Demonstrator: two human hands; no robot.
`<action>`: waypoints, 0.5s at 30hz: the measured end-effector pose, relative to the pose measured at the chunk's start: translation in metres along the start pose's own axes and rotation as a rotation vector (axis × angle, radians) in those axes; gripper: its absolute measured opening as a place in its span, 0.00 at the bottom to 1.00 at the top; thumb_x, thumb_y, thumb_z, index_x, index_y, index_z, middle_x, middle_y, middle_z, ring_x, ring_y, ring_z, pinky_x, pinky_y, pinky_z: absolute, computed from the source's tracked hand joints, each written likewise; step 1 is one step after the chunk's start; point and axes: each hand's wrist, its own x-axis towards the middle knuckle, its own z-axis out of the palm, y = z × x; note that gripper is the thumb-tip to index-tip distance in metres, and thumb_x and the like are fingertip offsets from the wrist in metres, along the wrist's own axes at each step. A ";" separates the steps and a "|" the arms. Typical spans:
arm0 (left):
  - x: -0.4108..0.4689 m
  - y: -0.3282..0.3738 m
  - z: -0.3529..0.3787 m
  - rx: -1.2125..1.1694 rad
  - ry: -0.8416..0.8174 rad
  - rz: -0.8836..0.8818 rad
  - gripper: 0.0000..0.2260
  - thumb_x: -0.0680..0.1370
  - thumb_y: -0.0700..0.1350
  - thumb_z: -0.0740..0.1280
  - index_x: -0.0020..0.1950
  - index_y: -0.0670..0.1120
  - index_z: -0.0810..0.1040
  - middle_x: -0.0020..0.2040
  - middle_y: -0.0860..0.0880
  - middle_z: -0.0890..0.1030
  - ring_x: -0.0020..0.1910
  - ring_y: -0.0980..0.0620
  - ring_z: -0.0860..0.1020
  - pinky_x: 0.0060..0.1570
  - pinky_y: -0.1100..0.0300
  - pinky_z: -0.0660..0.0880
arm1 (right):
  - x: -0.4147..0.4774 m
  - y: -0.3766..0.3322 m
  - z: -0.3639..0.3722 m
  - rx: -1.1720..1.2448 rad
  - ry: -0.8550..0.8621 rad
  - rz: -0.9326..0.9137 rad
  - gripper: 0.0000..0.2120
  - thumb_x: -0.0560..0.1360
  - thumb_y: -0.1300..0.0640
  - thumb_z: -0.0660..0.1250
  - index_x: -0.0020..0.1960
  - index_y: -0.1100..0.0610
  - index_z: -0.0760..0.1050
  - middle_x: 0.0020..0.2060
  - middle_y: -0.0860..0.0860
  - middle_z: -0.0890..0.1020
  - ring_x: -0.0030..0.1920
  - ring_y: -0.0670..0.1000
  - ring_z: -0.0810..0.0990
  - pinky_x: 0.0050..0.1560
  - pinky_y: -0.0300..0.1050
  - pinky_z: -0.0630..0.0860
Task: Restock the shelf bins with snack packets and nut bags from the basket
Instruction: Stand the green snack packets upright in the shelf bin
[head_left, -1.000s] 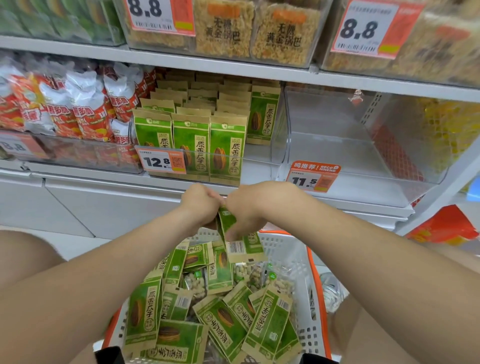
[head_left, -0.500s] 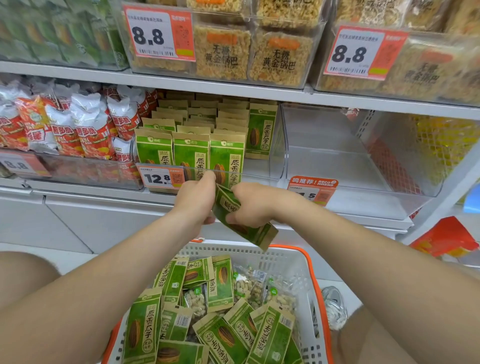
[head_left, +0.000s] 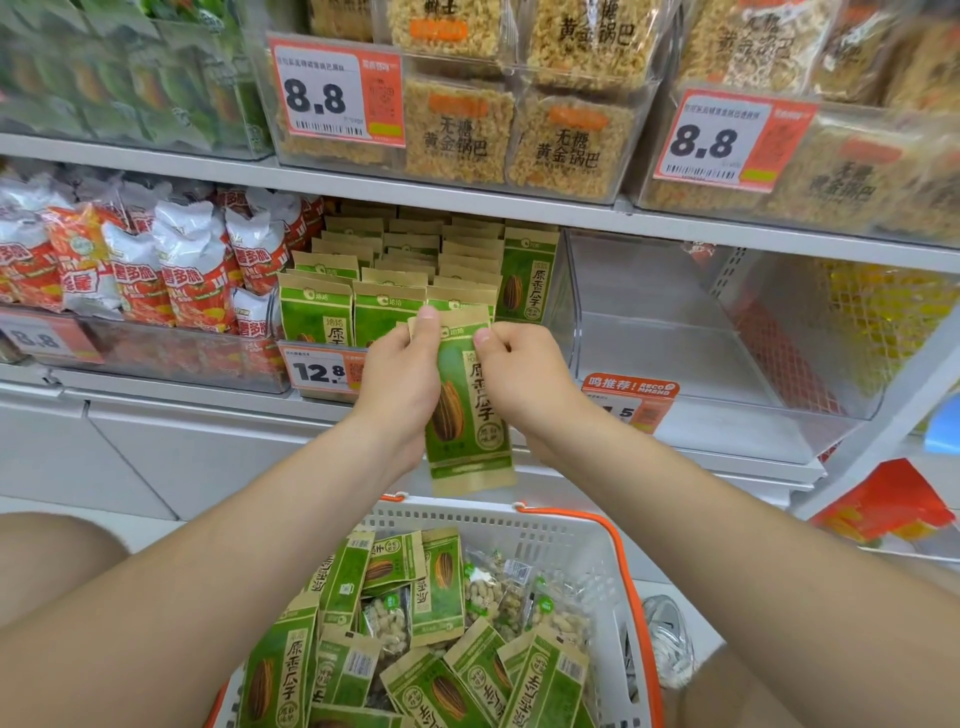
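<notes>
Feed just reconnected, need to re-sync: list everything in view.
held seed packet: one, green and kraft, upright before seed bin
shelved seed packets: many, green and kraft, rows in middle-shelf bin
clear bin: one, transparent, right of seed bin
snack bags: many, red and white, middle shelf left
rice-crust packs: several, golden, top shelf
price tags: at least four, orange and white, bin fronts
basket: one, white, orange rim, below the hands
basket seed packets: many, green, loose in basket
peanut bags: several, clear, among them
left hand: one, pinches packet's top left
right hand: one, pinches packet's top right
</notes>
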 end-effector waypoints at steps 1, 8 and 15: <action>0.000 0.002 -0.001 0.019 -0.005 0.019 0.18 0.87 0.55 0.60 0.57 0.44 0.83 0.49 0.43 0.88 0.49 0.44 0.87 0.48 0.48 0.85 | 0.001 -0.001 -0.003 -0.016 -0.021 0.000 0.21 0.84 0.50 0.61 0.44 0.66 0.78 0.37 0.60 0.84 0.41 0.59 0.83 0.50 0.59 0.82; 0.000 0.008 -0.005 0.104 -0.113 0.080 0.15 0.85 0.55 0.65 0.54 0.45 0.86 0.47 0.46 0.89 0.47 0.49 0.88 0.46 0.54 0.83 | 0.008 -0.008 -0.031 -0.046 -0.049 -0.004 0.22 0.79 0.47 0.74 0.46 0.69 0.83 0.42 0.62 0.86 0.38 0.49 0.79 0.47 0.47 0.78; 0.000 0.008 0.000 0.189 -0.164 0.165 0.14 0.88 0.52 0.60 0.60 0.48 0.83 0.49 0.49 0.88 0.49 0.53 0.87 0.43 0.59 0.81 | 0.005 -0.014 -0.039 -0.173 -0.013 -0.149 0.20 0.78 0.48 0.72 0.38 0.64 0.82 0.31 0.58 0.82 0.32 0.52 0.77 0.40 0.46 0.77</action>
